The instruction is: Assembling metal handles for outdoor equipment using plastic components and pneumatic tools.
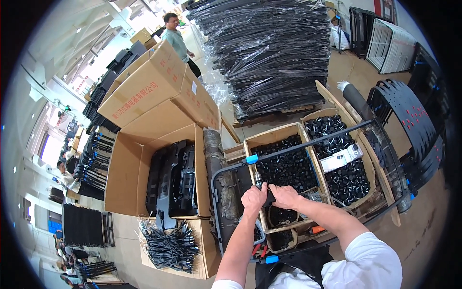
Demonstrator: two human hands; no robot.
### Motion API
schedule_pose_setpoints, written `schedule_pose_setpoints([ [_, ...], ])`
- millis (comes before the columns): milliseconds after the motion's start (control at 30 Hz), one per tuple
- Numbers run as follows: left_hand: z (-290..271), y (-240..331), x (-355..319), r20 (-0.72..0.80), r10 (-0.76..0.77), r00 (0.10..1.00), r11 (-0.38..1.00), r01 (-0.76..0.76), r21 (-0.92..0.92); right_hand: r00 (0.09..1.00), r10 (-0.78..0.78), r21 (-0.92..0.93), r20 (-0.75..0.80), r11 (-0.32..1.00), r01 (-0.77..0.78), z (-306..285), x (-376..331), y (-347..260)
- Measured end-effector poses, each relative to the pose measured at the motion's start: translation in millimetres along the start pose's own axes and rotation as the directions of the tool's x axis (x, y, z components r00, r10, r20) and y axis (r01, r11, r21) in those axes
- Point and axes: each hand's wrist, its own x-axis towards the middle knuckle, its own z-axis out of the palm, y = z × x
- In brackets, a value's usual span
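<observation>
Both my hands are closed round a power screwdriver (259, 180) with a metal nose and a dark body. My left hand (253, 198) grips it close behind the nose. Wrapped on the body from the other side is my right hand (285, 196); the fingers partly hide the tool. The nose points away from me, toward a blue corner piece (252, 159) on a black tubular frame (327, 138). This frame lies across wooden bins. Under it, one bin (248, 144) holds many small black knobs (288, 161); another holds black-headed screws (347, 185).
A white box-shaped device (341, 158) lies on the screws. Left stands an open carton (126, 176) with black plastic parts, and bundled black cables (173, 248) before it. Behind rises a wrapped stack (279, 58). Grey panels (406, 113) stand right; a person (176, 41) is at the back.
</observation>
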Motion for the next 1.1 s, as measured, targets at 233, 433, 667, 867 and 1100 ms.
schedule_pose_setpoints([
  [233,-2,2,10,-0.008,0.018,1.0,0.995,-0.017,0.098,0.999,-0.006,0.007,-0.053,1.0,0.007,7,4,5],
  [433,-10,9,16,0.058,-0.019,0.998,0.991,0.011,0.136,0.998,-0.007,0.038,-0.063,0.999,0.009,10,10,12],
  [667,-11,12,25,0.072,-0.021,0.997,0.995,0.013,0.102,0.999,0.033,0.039,-0.039,0.999,-0.032,6,15,14],
  [867,-17,8,28,0.106,-0.055,0.993,0.997,0.049,0.064,0.994,-0.048,0.011,-0.096,0.999,0.049,7,20,11],
  [1100,-23,3,21,0.195,-0.01,0.981,1.0,0.01,-0.001,0.982,-0.14,0.025,-0.123,0.989,0.144,11,12,-2],
])
